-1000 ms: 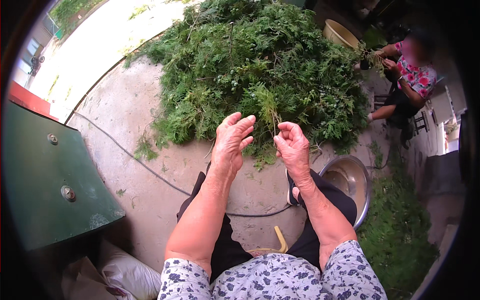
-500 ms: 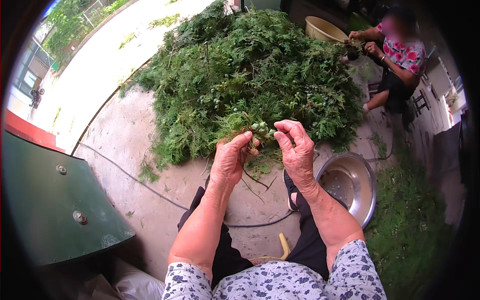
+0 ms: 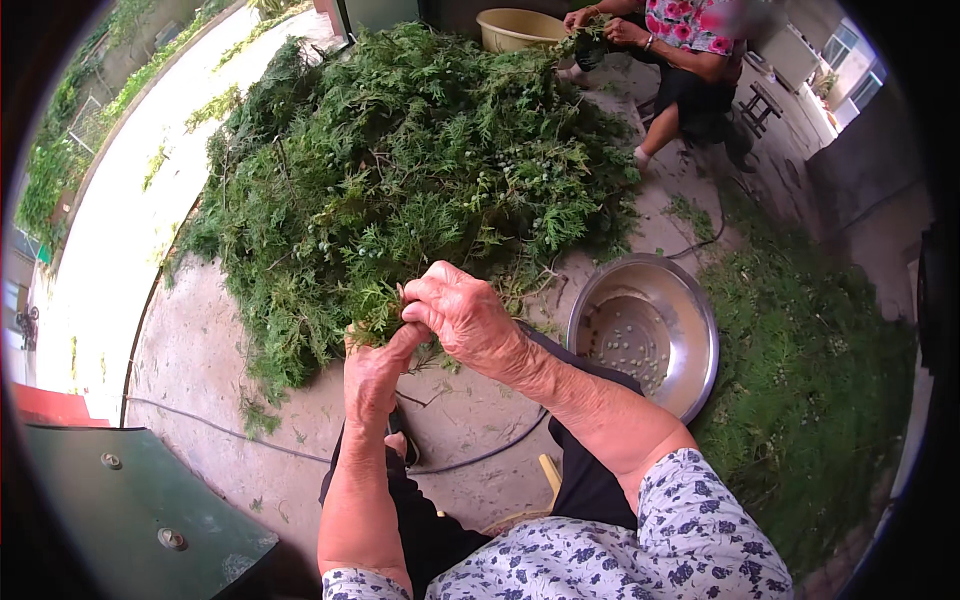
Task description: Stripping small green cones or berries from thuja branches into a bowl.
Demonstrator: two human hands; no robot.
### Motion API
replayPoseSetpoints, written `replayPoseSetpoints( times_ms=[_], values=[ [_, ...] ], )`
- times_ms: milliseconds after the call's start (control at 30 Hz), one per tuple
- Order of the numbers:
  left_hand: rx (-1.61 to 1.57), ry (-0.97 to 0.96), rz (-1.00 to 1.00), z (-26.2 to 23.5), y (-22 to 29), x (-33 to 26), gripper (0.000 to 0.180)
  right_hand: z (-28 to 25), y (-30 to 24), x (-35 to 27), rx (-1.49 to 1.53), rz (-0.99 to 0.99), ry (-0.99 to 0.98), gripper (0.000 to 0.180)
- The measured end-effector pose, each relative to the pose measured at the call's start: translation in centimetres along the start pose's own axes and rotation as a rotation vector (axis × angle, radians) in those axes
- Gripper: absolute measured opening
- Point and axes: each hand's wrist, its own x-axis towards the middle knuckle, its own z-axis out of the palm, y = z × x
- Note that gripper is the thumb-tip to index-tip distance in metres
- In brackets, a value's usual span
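My left hand [image 3: 375,372] and my right hand [image 3: 460,312] meet in front of me, both closed on a green cypress-like sprig [image 3: 372,305] at the near edge of a big heap of green branches [image 3: 400,170]. The right hand's fingers pinch the sprig above the left thumb. A round metal bowl [image 3: 690,310] with several small green berries in it sits on the ground just right of my right forearm.
Another person [image 3: 690,50] sits at the far side of the heap, hands on branches beside a yellow basin [image 3: 510,25]. A dark hose [image 3: 250,440] crosses the concrete. A green metal surface [image 3: 120,510] lies lower left. Cut greenery [image 3: 820,370] covers the ground on the right.
My hands have come together on the sprig and the view has swung, so the heap and bowl sit more central. The sprig is pulled in closer to me.
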Motion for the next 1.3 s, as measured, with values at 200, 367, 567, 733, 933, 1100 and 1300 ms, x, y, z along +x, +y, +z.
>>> replayPoseSetpoints(
  times_ms=[200,367,567,733,933,1100,1300],
  values=[
    [-0.077,0.095,0.011,0.6,-0.4,-0.9,0.017,-0.6,0.5,0.3,0.132,-0.042,-0.078,0.010],
    [-0.312,-0.015,-0.030,1.2,-0.3,-0.5,0.015,-1.8,2.2,0.5,1.193,0.679,0.018,0.021],
    [-0.465,0.000,-0.074,0.5,-0.2,1.1,0.016,-3.4,2.7,1.6,1.239,0.601,0.156,0.021],
    [-0.544,0.036,-0.112,1.2,-0.4,1.5,0.022,-1.1,3.3,0.4,0.705,0.457,-0.001,0.042],
    [-0.509,-0.030,-0.095,0.7,-0.8,0.8,0.014,-0.6,1.4,0.3,0.064,0.104,0.011,0.040],
    [-0.395,0.146,-0.055,1.7,-0.8,0.8,0.011,-1.1,1.1,-0.1,0.138,0.088,-0.051,0.031],
    [-0.278,-0.014,-0.154,1.1,0.8,0.4,0.010,-1.6,1.0,-0.2,0.145,0.060,-0.033,0.025]
  ],
)
